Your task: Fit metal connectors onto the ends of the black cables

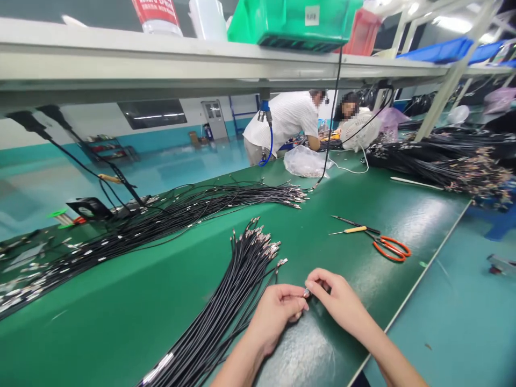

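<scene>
My left hand and my right hand meet above the green tabletop. Between their fingertips is a small silvery connector, pinched from both sides. Whether a cable runs from it under my left hand is hidden. Just left of my hands lies a thick bundle of black cables with metal connector ends fanned out at the top. One cable end sits apart from the bundle, close above my left hand.
Beyond lie red-handled scissors, a yellow-handled pick and a second cable bundle. More cables are heaped at the far right. A shelf crosses overhead, with a black cord hanging down. Two people work across the table.
</scene>
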Available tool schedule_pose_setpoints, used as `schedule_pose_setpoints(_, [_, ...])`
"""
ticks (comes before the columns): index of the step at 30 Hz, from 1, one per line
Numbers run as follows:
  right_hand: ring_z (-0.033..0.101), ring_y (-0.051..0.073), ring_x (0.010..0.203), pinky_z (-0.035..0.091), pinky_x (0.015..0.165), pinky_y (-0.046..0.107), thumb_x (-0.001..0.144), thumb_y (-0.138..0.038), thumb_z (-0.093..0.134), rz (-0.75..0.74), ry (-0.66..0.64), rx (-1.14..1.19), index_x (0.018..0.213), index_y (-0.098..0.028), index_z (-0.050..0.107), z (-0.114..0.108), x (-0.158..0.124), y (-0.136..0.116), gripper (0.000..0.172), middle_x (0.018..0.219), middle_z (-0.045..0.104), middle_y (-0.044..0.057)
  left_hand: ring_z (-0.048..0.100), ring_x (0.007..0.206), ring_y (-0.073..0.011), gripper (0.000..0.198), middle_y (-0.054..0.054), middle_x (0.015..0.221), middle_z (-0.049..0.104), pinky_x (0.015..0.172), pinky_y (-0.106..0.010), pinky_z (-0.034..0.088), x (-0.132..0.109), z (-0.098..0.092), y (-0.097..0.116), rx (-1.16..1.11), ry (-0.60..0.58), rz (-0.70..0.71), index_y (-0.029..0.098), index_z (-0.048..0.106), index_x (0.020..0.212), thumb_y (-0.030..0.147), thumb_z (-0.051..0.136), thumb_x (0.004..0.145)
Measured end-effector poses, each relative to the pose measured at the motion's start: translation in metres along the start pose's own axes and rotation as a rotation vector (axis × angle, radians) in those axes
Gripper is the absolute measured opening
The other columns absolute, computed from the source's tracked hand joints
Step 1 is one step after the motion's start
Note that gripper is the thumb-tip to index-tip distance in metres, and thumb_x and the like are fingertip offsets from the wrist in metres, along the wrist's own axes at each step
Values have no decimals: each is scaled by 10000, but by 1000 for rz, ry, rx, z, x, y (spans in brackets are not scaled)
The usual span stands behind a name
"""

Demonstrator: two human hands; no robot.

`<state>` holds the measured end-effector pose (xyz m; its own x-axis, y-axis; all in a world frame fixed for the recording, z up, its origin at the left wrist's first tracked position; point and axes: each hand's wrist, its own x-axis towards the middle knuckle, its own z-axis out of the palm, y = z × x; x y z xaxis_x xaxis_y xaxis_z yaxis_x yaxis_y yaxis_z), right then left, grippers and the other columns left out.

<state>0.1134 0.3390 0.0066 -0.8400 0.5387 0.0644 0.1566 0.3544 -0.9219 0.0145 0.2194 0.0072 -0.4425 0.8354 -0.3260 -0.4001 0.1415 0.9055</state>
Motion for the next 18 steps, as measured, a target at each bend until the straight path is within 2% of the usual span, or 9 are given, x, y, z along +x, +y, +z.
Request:
schedule_pose_setpoints(5, [463, 129, 579, 351, 571, 245, 820, -337, 453, 19, 8, -8, 671, -183, 514, 6, 5, 10, 223, 607, 524, -30, 399, 472, -48, 226, -28, 597, 588, 468, -204, 193, 7, -3, -5, -82, 0, -24, 69, 626, 771, 207, 703, 610])
schedule_pose_setpoints(12, [485, 140, 631, 374, 615, 247, 839, -311, 438, -77, 48, -11, 627, -188, 506, 6, -3, 10, 254, 629, 520, -15, 394, 472, -54, 246, -20, 564, 580, 486, -211, 220, 4, 1, -3, -82, 17, -15, 73, 645, 736, 242, 735, 583])
schedule_pose_setpoints(18, [492, 146, 637, 378, 623, 253, 842, -313, 424, -95, 35, 4, 624, -192, 491, 5, -5, 10, 258, 633, 515, -10, 376, 482, -53, 239, -17, 572, 568, 495, -212, 200, 4, 0, -5, -82, 13, -3, 77, 661, 724, 259, 739, 590])
